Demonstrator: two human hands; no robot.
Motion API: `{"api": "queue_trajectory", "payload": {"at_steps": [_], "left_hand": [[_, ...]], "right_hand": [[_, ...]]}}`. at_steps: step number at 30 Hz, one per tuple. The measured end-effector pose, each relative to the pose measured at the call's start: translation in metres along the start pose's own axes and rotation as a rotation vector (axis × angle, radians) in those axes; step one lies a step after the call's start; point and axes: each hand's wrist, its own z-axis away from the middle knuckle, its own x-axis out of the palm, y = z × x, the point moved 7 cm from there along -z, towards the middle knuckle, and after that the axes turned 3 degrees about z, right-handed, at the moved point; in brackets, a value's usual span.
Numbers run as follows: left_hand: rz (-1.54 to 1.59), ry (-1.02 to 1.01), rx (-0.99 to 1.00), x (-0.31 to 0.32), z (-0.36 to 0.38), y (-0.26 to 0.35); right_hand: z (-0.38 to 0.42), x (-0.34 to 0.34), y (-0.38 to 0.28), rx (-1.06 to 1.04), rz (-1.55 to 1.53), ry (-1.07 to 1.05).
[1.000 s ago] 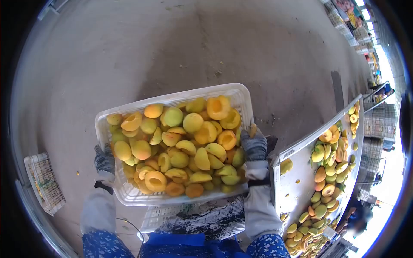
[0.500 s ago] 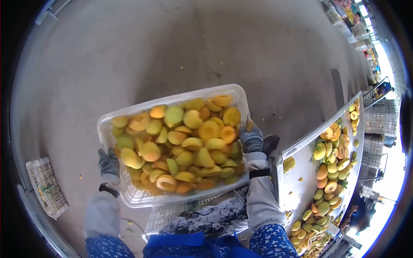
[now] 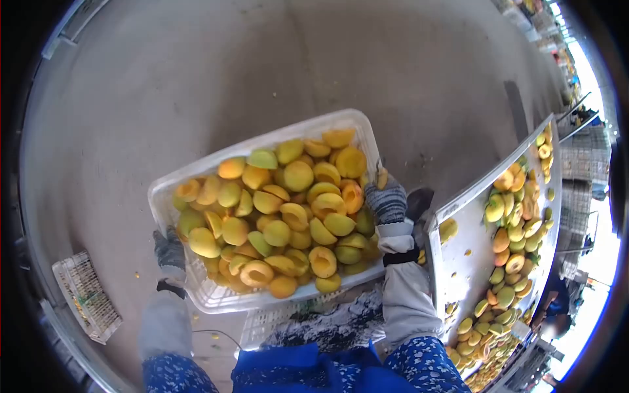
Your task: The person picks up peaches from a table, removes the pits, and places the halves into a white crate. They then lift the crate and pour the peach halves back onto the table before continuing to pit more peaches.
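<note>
A white plastic crate (image 3: pixel 219 161), heaped with halved yellow-orange and greenish stone fruit (image 3: pixel 298 175), is held out in front of my body. Some halves lie cut side up with a pit hollow showing. My left hand (image 3: pixel 170 250), in a grey knitted glove, is closed on the crate's left side. On the opposite side my right hand (image 3: pixel 386 203), gloved alike, grips the wall, with a small tan tip showing at its top. Fingers under or behind the rim are hidden. The crate is turned slightly, its right end farther from me.
On my right stands a metal-edged table (image 3: pixel 468 262) with a long pile of fruit halves (image 3: pixel 504 296). A white basket (image 3: pixel 86 296) is on the floor (image 3: pixel 275 59) at left. Another white crate (image 3: pixel 262 324) is below the held one. Stacked crates (image 3: pixel 583 160) and a person (image 3: pixel 557 304) are at far right.
The crate's right end has shifted up in view, and the fruit has moved about inside. Both hands keep their grip. The table and the floor basket appear a little farther right.
</note>
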Motion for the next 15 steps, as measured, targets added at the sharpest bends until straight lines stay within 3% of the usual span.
{"api": "queue_trajectory", "payload": {"at_steps": [3, 5, 9, 11, 15], "left_hand": [[-0.055, -0.047, -0.106, -0.001, 0.005, 0.007], [0.032, 0.152, 0.127, 0.003, 0.017, 0.016], [-0.004, -0.051, -0.022, -0.007, 0.014, 0.029], [-0.034, -0.104, -0.077, -0.006, 0.016, 0.014], [-0.023, 0.053, 0.044, 0.004, -0.004, -0.006]], "right_hand": [[0.003, 0.0, 0.0, 0.071, -0.021, -0.024], [-0.015, 0.019, 0.015, 0.089, 0.098, -0.055], [-0.015, -0.001, 0.0, 0.121, 0.174, -0.069], [0.0, -0.004, -0.013, -0.048, 0.176, -0.018], [-0.002, 0.012, 0.006, 0.083, 0.065, -0.054]]}}
